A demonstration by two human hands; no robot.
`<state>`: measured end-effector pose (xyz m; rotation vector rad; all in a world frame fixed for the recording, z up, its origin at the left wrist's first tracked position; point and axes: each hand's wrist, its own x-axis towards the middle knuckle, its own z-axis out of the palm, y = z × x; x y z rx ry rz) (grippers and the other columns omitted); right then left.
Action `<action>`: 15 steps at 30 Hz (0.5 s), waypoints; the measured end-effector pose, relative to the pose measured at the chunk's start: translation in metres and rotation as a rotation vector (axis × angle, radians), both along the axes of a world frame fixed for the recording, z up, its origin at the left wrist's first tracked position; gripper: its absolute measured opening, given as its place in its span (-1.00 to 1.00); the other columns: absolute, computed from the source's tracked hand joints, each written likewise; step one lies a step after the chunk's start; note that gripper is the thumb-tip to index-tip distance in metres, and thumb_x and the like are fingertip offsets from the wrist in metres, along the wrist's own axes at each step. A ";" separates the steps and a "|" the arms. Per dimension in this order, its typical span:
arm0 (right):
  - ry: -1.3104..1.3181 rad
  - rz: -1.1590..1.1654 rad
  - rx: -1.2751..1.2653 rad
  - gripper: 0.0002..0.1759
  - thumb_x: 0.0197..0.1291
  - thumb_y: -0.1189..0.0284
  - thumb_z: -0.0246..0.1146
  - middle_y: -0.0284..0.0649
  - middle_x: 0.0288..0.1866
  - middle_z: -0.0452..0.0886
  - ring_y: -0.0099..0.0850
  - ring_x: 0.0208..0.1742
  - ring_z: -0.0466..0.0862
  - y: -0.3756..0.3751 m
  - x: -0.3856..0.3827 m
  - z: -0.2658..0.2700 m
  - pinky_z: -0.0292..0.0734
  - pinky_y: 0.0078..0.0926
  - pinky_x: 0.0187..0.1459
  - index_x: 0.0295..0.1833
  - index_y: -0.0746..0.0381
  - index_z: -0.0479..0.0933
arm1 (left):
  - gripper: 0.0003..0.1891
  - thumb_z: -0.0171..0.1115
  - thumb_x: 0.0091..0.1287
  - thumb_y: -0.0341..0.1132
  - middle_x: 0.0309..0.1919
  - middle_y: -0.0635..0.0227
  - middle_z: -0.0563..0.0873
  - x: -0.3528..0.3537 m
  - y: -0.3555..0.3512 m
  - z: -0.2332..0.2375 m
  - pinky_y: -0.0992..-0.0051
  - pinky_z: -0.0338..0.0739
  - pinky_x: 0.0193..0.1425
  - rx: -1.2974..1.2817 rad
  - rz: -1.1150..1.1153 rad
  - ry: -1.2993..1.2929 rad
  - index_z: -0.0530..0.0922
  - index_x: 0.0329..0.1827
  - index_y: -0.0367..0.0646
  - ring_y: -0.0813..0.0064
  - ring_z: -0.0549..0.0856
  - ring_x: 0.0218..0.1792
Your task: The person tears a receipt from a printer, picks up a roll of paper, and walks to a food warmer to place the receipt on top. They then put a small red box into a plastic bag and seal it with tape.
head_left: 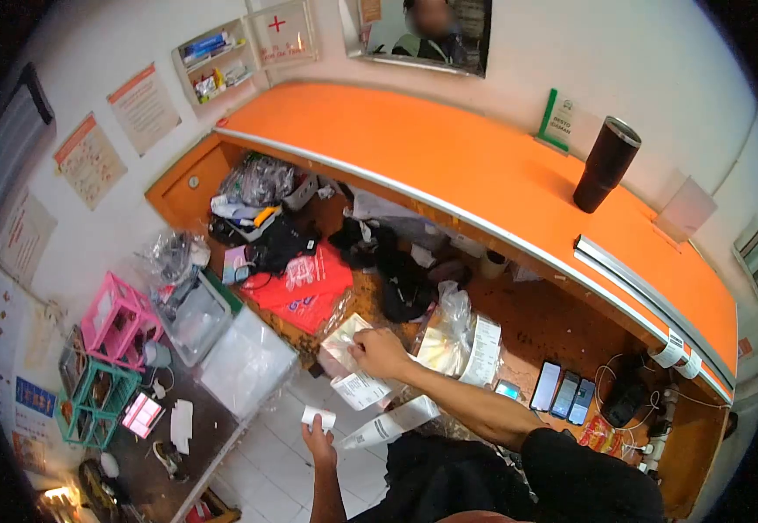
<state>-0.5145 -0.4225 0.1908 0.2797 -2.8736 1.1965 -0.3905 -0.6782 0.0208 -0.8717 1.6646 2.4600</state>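
Observation:
My left hand (319,444) is closed around a small white paper roll (319,417), held low over the floor gap between the two work surfaces. My right hand (380,353) reaches forward, its fingers curled down onto a clear plastic packet (341,342); whether they pinch anything is hidden. Below that hand a printed white label sheet (361,391) hangs over the desk edge. A long strip of printed labels (389,423) droops nearer my body. Right of my hand, a plastic bag (450,336) stands beside another printed label strip (482,351).
Red plastic bags (313,286) and black cloth items (401,279) lie behind. Several phones (564,397) rest at right among cables. An orange counter (448,161) carries a black tumbler (607,166). On the left desk are clear plastic sheets (248,359) and a pink basket (120,322).

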 end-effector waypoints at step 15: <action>0.448 -0.129 0.348 -0.55 0.28 0.15 0.32 -0.13 -0.54 0.59 -0.31 -0.48 0.55 0.151 -0.148 0.388 0.48 -0.26 -0.31 -0.37 0.38 0.61 | -0.76 0.29 0.44 -0.24 -0.27 0.53 0.61 -0.029 0.049 -0.010 0.67 0.13 -0.58 0.039 -0.087 0.001 0.47 0.07 0.03 0.74 0.50 -0.45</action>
